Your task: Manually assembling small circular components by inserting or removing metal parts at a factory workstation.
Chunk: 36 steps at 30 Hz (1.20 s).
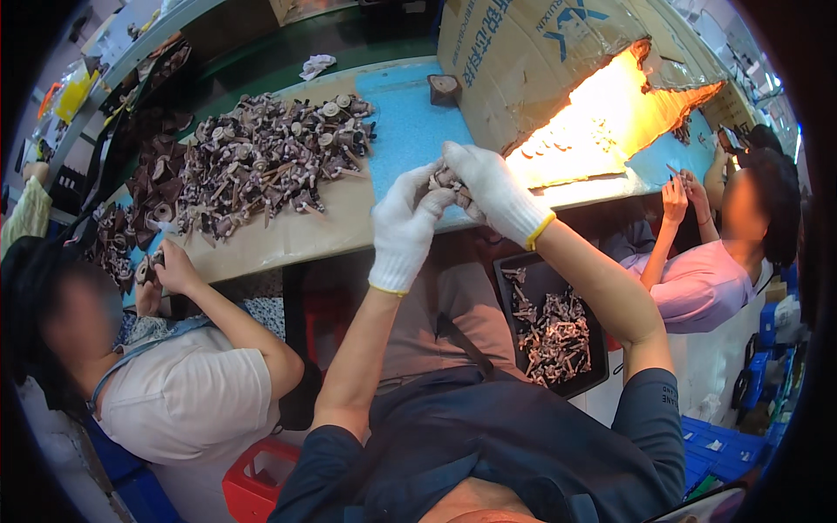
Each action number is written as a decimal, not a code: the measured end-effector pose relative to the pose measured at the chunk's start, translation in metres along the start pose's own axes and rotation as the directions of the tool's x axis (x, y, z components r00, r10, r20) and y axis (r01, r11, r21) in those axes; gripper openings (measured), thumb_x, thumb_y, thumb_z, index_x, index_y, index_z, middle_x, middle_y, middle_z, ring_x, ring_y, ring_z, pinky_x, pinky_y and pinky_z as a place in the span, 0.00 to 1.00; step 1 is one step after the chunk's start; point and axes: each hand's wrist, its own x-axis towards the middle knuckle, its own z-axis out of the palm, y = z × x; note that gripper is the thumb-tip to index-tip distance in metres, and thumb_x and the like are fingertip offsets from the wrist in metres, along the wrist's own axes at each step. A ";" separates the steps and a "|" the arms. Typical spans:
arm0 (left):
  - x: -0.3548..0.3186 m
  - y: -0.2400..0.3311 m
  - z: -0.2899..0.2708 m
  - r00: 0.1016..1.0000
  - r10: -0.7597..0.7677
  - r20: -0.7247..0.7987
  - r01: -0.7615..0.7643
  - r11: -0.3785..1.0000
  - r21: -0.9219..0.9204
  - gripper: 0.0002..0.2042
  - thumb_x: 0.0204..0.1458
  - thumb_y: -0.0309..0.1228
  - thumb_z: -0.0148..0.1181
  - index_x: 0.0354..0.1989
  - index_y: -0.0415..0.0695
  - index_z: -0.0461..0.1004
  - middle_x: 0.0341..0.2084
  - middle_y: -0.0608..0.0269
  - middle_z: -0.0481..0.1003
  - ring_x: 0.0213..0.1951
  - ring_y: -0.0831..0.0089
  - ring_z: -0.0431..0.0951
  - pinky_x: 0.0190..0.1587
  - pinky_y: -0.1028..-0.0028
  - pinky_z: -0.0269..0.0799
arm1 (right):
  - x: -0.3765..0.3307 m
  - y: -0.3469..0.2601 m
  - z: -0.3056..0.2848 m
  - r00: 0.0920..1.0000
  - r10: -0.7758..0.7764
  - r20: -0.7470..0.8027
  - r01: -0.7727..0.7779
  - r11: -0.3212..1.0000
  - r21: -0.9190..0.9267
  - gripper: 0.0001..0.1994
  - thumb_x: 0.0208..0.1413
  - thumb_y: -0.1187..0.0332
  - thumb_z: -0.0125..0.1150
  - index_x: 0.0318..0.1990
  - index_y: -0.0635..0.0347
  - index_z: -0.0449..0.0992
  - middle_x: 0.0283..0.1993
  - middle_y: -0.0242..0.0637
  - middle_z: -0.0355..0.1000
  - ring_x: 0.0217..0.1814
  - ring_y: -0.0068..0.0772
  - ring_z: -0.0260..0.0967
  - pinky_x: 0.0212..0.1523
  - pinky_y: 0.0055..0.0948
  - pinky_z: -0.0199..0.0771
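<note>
Dark apron [497,436], foremost; sm. brown part [445,180] betw. L hand [405,227] & R hand [499,187], both gloved; each grip closed on it, neither nearer; long axis unclear, mostly hidden

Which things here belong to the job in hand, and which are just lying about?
Likely the job:
small brown piece, held between the gloved left hand and right hand
pile of brown parts
black crate holding pinkish-brown pieces

Apparently lying about:
crumpled white item
red stool
blue crates
</note>
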 end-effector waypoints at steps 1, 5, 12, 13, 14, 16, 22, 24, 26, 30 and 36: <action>0.000 -0.003 -0.002 0.999 0.029 0.020 -0.029 1.000 -0.011 0.24 0.64 0.25 0.67 0.67 0.32 0.70 0.46 0.57 0.82 0.40 0.77 0.80 0.42 0.75 0.78 | -0.001 0.001 0.001 0.996 0.080 0.041 -0.086 0.985 0.147 0.22 0.71 0.50 0.51 0.52 0.64 0.74 0.34 0.45 0.78 0.36 0.48 0.80 0.39 0.42 0.79; -0.004 0.005 -0.003 0.999 -0.024 0.027 0.030 0.968 -0.248 0.24 0.65 0.28 0.66 0.66 0.30 0.70 0.46 0.54 0.82 0.40 0.74 0.82 0.43 0.74 0.80 | -0.011 0.018 0.006 0.922 -0.355 -0.157 0.344 0.935 -0.092 0.24 0.72 0.49 0.50 0.52 0.66 0.73 0.34 0.46 0.79 0.35 0.49 0.80 0.40 0.43 0.80; -0.003 -0.001 -0.028 0.876 -0.292 0.385 0.467 0.715 -0.520 0.19 0.73 0.44 0.57 0.52 0.37 0.77 0.37 0.59 0.81 0.35 0.70 0.83 0.36 0.74 0.79 | -0.037 -0.003 0.010 0.864 -0.503 -0.012 0.443 0.774 -0.453 0.22 0.72 0.51 0.56 0.58 0.61 0.72 0.38 0.47 0.81 0.42 0.52 0.83 0.41 0.47 0.82; -0.003 0.001 -0.021 0.902 -0.264 0.343 0.409 0.776 -0.480 0.18 0.72 0.43 0.57 0.52 0.37 0.77 0.36 0.60 0.81 0.34 0.71 0.83 0.36 0.75 0.79 | -0.038 0.005 0.010 0.850 -0.525 -0.048 0.444 0.762 -0.472 0.21 0.71 0.51 0.56 0.58 0.60 0.72 0.38 0.47 0.80 0.41 0.52 0.83 0.40 0.46 0.82; -0.009 0.011 -0.015 0.941 -0.254 0.226 0.312 0.907 -0.282 0.15 0.71 0.38 0.59 0.52 0.37 0.79 0.37 0.60 0.81 0.35 0.74 0.82 0.38 0.76 0.78 | -0.034 0.010 0.009 0.831 -0.550 -0.086 0.447 0.751 -0.486 0.21 0.71 0.51 0.56 0.57 0.60 0.72 0.38 0.47 0.80 0.41 0.53 0.82 0.39 0.46 0.82; -0.010 0.015 -0.010 0.989 0.132 0.066 -0.143 0.971 0.192 0.14 0.68 0.29 0.62 0.56 0.34 0.78 0.42 0.57 0.82 0.40 0.74 0.83 0.44 0.75 0.79 | -0.021 0.008 0.009 0.997 -0.063 -0.040 0.068 0.989 0.134 0.20 0.73 0.51 0.54 0.57 0.60 0.72 0.37 0.45 0.79 0.39 0.48 0.82 0.37 0.43 0.81; -0.013 0.008 -0.011 0.993 -0.100 0.069 0.119 0.922 -0.369 0.21 0.71 0.38 0.58 0.64 0.35 0.74 0.45 0.55 0.80 0.43 0.68 0.83 0.46 0.70 0.81 | -0.023 0.015 0.019 0.949 -0.274 -0.155 0.289 0.953 0.087 0.19 0.73 0.51 0.53 0.57 0.58 0.73 0.36 0.43 0.78 0.37 0.43 0.81 0.35 0.39 0.81; -0.007 0.007 -0.031 0.900 -0.322 0.296 0.436 0.702 -0.563 0.25 0.72 0.47 0.54 0.62 0.35 0.74 0.40 0.58 0.79 0.39 0.69 0.82 0.40 0.71 0.80 | -0.022 0.018 0.019 0.853 -0.492 -0.172 0.476 0.870 -0.127 0.19 0.74 0.52 0.53 0.57 0.59 0.73 0.38 0.43 0.80 0.37 0.42 0.81 0.37 0.39 0.82; -0.002 -0.004 -0.041 0.869 -0.305 0.390 0.486 0.676 -0.555 0.24 0.72 0.48 0.55 0.58 0.35 0.75 0.37 0.60 0.79 0.36 0.71 0.81 0.37 0.73 0.78 | -0.026 0.007 0.015 0.773 -0.629 -0.081 0.574 0.748 -0.333 0.19 0.74 0.54 0.53 0.57 0.61 0.73 0.39 0.44 0.80 0.39 0.42 0.82 0.40 0.39 0.83; -0.009 0.009 -0.022 0.950 -0.241 0.198 0.296 0.898 -0.326 0.15 0.71 0.39 0.60 0.51 0.37 0.78 0.36 0.61 0.80 0.32 0.75 0.79 0.34 0.76 0.75 | -0.034 0.007 0.020 0.830 -0.539 -0.144 0.429 0.781 -0.454 0.19 0.72 0.52 0.54 0.55 0.59 0.74 0.30 0.46 0.75 0.31 0.46 0.79 0.33 0.40 0.82; -0.010 -0.004 -0.002 0.977 0.208 -0.036 -0.206 0.977 0.047 0.17 0.70 0.28 0.59 0.62 0.29 0.73 0.52 0.50 0.81 0.51 0.64 0.85 0.54 0.68 0.81 | -0.026 -0.007 0.019 0.997 0.000 -0.072 0.025 0.938 0.346 0.25 0.72 0.46 0.50 0.45 0.64 0.75 0.32 0.37 0.75 0.25 0.25 0.70 0.23 0.26 0.70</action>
